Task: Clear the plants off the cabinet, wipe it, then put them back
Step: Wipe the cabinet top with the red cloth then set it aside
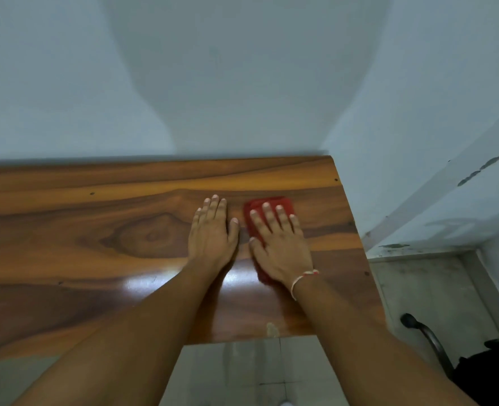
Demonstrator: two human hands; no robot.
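The cabinet's glossy brown wooden top [95,244] fills the lower middle of the view, with no plants on it. A folded red cloth [271,205] lies on its right part. My right hand [280,247] presses flat on the cloth with straight, spread fingers. My left hand [211,232] lies flat on the bare wood just left of the cloth, fingers straight. No plants are in view.
A pale blue wall [242,83] stands right behind the cabinet and turns a corner at its right end. Grey floor tiles [427,291] show to the right and below. A dark curved handle [430,338] and a black object [491,373] sit at the lower right.
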